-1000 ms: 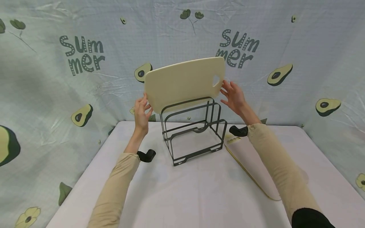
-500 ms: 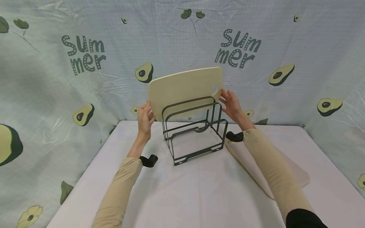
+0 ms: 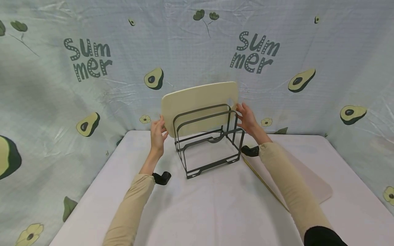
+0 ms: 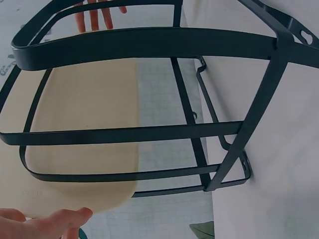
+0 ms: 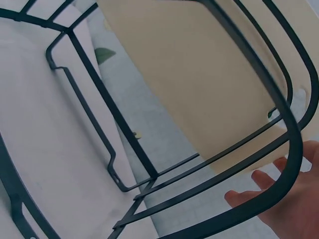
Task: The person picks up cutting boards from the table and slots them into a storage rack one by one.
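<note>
Cream in colour: holding the cutting board (image 3: 197,97) upright and slightly slanted behind both tall loops of the dark rack (image 3: 212,166), above the pale tabletop (image 3: 197,212). Pinching one short end with the left hand (image 3: 158,137); gripping the opposite end, beside the handle hole (image 3: 230,101), with the right hand (image 3: 248,120), using partly spread, bent fingers, without revealing how firmly. Showing also, near the rack, a pink panel (image 3: 314,184) lying partly beneath the right sleeve (image 3: 293,188).
</note>
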A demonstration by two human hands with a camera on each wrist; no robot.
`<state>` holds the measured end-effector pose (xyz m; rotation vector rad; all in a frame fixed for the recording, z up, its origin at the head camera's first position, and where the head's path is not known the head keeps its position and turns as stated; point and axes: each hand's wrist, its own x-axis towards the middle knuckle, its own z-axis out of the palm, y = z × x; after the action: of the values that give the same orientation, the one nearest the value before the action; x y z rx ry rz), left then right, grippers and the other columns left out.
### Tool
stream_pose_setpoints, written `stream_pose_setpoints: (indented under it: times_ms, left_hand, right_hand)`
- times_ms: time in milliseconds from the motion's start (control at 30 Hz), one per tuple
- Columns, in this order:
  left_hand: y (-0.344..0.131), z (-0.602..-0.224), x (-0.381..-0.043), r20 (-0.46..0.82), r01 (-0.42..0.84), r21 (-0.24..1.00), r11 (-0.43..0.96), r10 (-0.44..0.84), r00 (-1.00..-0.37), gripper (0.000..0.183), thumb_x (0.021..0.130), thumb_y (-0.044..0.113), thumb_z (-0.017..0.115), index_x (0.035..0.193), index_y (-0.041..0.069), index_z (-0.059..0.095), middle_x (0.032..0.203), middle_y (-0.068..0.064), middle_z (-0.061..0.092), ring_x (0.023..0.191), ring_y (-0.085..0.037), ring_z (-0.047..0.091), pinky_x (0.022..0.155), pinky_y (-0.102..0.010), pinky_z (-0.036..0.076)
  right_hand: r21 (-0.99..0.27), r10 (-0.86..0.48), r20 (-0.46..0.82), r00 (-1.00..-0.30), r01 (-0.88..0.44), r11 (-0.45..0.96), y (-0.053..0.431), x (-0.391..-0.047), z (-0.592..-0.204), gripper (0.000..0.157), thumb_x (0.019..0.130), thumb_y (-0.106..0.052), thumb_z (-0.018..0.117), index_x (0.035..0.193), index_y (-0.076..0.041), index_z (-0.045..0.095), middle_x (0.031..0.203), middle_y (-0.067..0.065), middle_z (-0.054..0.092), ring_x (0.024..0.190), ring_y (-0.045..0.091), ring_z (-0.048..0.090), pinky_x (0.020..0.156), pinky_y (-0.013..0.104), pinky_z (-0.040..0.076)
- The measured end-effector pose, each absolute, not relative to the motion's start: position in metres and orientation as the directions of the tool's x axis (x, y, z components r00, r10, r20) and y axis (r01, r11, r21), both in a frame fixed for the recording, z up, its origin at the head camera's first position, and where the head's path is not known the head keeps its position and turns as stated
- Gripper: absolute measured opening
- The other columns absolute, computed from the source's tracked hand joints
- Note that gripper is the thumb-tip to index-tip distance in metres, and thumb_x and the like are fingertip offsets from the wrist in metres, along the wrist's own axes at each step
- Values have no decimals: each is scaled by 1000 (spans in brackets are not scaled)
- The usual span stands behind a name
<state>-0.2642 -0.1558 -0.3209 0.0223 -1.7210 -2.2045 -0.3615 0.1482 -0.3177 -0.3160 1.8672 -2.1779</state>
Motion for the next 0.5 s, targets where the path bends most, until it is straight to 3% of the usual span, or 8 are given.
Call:
stream_pose_setpoints:
  times_ms: [333, 500]
  left_hand:
    - [-158, -337, -265, 128, 189, 965, -182, -302, -945, 35, 92, 29, 40, 115, 3, 37, 100, 2, 38, 92, -19, 42, 82, -32, 39]
    - [-159, -346, -265, 111, 161, 976, -147, -299, -948, 43, 92, 33, 40, 121, 1, 37, 106, 1, 37, 101, -23, 41, 88, -39, 39]
  right_hand:
    - [-1000, -353, -9, -935, 16, -18, 148, -357, -330, 54, 95, -40, 6, 143, -17, -6, 150, 2, -14, 139, 29, 0, 107, 56, -8]
    - [-999, -318, -48, -947, 46, 14, 147, -359, -339, 57, 93, -50, 7, 143, -25, -2, 151, -5, -10, 139, 24, 2, 107, 55, -9]
